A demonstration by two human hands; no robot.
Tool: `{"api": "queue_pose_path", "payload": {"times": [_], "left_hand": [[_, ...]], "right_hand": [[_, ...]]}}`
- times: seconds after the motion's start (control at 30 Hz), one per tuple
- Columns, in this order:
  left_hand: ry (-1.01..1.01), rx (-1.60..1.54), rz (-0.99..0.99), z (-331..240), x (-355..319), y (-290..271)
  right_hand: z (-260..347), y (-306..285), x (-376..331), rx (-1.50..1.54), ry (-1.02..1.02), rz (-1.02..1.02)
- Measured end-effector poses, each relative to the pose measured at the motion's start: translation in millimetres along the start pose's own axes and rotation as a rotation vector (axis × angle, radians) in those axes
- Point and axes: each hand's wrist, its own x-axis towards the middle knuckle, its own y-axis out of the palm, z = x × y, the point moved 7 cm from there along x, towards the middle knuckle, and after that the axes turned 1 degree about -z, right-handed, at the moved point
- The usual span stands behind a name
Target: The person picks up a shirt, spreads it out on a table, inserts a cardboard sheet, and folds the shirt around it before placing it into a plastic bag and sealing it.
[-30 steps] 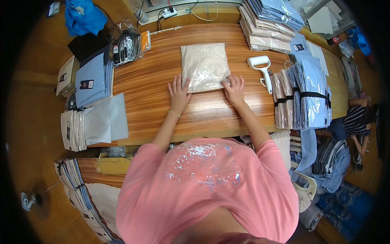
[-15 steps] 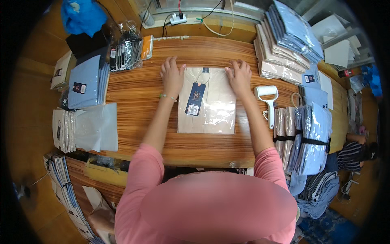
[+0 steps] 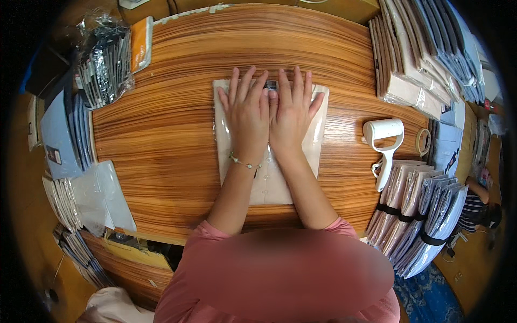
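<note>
A folded beige shirt [image 3: 267,185] in a clear plastic bag lies flat on the wooden table, its collar end away from me. Both palms press down on its upper part, side by side, thumbs close together. My left hand [image 3: 247,110] has its fingers stretched toward the collar end, and a bead bracelet circles that wrist. On the shirt's right half rests my right hand [image 3: 292,116], fingers spread. The dark hang tag is almost wholly hidden beneath my hands and wrists.
A white lint roller [image 3: 383,151] and a tape roll [image 3: 423,141] lie at right. Beyond are piled bagged shirts [image 3: 412,70] and strapped bundles [image 3: 414,210]. On the left are bagged tags [image 3: 105,67], blue shirts [image 3: 67,134] and clear bags [image 3: 105,196]. Another person [image 3: 476,207] is far right.
Both hands have moved inward from the shirt's upper corners and now lie flat over its upper middle, covering the tag. The view has shifted closer to the table.
</note>
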Motion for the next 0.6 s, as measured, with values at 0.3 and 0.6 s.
{"api": "queue_pose_path", "payload": {"times": [0.3,0.6], "left_hand": [[0.004,-0.001,0.021,-0.4,2.3,5.2],[0.027,0.016,-0.026,6.2,-6.8,10.0]], "right_hand": [[-2.5,5.5,0.1,-0.012,0.018,0.040],[-7.0,14.2,-7.9,-0.043,-0.005,0.017]]}}
